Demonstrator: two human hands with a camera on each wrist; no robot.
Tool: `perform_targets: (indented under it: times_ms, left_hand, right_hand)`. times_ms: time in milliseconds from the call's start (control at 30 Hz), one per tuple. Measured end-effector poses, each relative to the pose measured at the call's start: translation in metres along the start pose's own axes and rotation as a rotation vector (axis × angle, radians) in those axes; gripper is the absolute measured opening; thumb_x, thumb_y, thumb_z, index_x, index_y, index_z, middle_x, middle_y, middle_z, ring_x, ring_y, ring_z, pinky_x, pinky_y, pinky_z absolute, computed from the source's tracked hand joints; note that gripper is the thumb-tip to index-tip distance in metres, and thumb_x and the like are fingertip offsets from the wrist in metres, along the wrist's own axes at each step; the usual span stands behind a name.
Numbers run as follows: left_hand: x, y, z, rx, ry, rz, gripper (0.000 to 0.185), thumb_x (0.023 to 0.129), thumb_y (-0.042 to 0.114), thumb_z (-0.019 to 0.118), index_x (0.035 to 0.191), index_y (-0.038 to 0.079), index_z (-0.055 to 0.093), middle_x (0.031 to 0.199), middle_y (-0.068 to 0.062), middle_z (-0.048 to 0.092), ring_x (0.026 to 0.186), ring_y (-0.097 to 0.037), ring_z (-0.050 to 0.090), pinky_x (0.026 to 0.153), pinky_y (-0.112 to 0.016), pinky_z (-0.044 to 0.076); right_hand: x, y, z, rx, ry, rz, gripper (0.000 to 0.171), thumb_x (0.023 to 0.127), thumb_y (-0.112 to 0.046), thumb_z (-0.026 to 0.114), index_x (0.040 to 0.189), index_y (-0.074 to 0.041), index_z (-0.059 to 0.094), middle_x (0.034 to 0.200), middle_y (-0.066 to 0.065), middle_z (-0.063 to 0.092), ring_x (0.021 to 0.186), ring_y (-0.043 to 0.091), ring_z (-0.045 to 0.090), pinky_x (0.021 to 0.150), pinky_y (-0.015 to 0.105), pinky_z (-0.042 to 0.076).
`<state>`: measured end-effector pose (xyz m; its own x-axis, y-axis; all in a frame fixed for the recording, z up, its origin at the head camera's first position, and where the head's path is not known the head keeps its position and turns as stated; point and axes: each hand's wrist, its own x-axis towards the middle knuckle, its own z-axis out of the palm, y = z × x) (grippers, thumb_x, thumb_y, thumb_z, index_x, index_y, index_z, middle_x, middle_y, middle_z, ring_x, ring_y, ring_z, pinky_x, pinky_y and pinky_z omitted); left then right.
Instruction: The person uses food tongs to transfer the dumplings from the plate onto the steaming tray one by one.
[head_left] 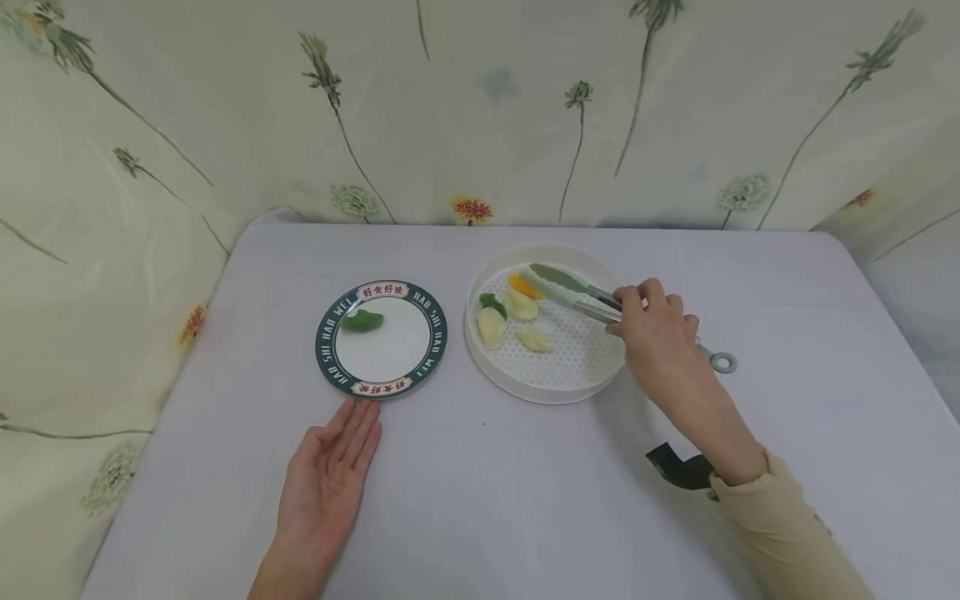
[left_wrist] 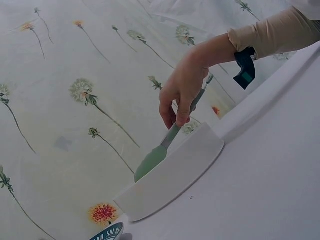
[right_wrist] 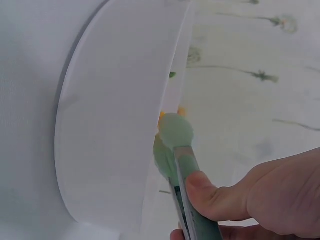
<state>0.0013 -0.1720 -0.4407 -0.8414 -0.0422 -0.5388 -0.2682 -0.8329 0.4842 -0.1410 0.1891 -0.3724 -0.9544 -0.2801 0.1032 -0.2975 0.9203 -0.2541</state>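
My right hand (head_left: 660,333) grips metal tongs (right_wrist: 187,200) with pale green tips, thumb on one arm and fingers on the other. The tips reach over the round white tray (head_left: 543,396), right by an orange piece (head_left: 525,286). Also in the tray lie several pale yellow pieces (head_left: 491,327) and a dark green piece (head_left: 491,302). My left hand (head_left: 326,483) lies palm up with straight fingers, fingertips at the near rim of the green-bordered plate (head_left: 382,358). A green piece (head_left: 362,321) sits on the plate's upper left.
A white cloth covers the table (head_left: 465,500). Behind it hangs a floral curtain (head_left: 480,125). A black strap-like piece (head_left: 678,467) shows by my right wrist, below a beige sleeve (head_left: 787,525). The tray's raised wall (left_wrist: 172,180) stands between plate and right arm.
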Motion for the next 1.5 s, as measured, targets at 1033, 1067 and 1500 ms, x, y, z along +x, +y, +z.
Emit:
perform_targets:
  times_ms: [1033,1067,1500]
  left_hand:
    - [0.001,-0.002,0.001,0.016,0.009,-0.007,0.062,0.112,0.018,0.024,0.173,0.01,0.016,0.182,-0.01,0.017,0.167,-0.018,0.028,0.138,-0.027,0.033]
    - [0.001,-0.002,0.001,0.019,0.008,-0.008,0.062,0.112,0.018,0.024,0.173,0.01,0.016,0.182,-0.009,0.017,0.167,-0.018,0.028,0.138,-0.027,0.033]
    - [-0.001,-0.001,0.002,0.02,0.0,-0.015,0.061,0.113,0.02,0.024,0.173,0.011,0.015,0.182,-0.009,0.017,0.168,-0.018,0.027,0.139,-0.027,0.031]
  right_hand:
    - [0.008,-0.077,0.012,-0.005,0.015,-0.216,0.04,0.103,-0.012,0.069,0.134,0.011,0.057,0.126,0.027,0.056,0.101,0.043,0.055,0.073,0.042,0.043]
    - [0.009,-0.081,0.014,0.0,0.014,-0.222,0.04,0.103,-0.013,0.069,0.134,0.01,0.057,0.125,0.026,0.056,0.1,0.042,0.055,0.073,0.042,0.043]
    - [0.03,-0.135,0.05,0.005,-0.096,-0.299,0.042,0.104,-0.017,0.069,0.139,0.005,0.057,0.125,0.019,0.056,0.102,0.035,0.048,0.081,0.041,0.045]
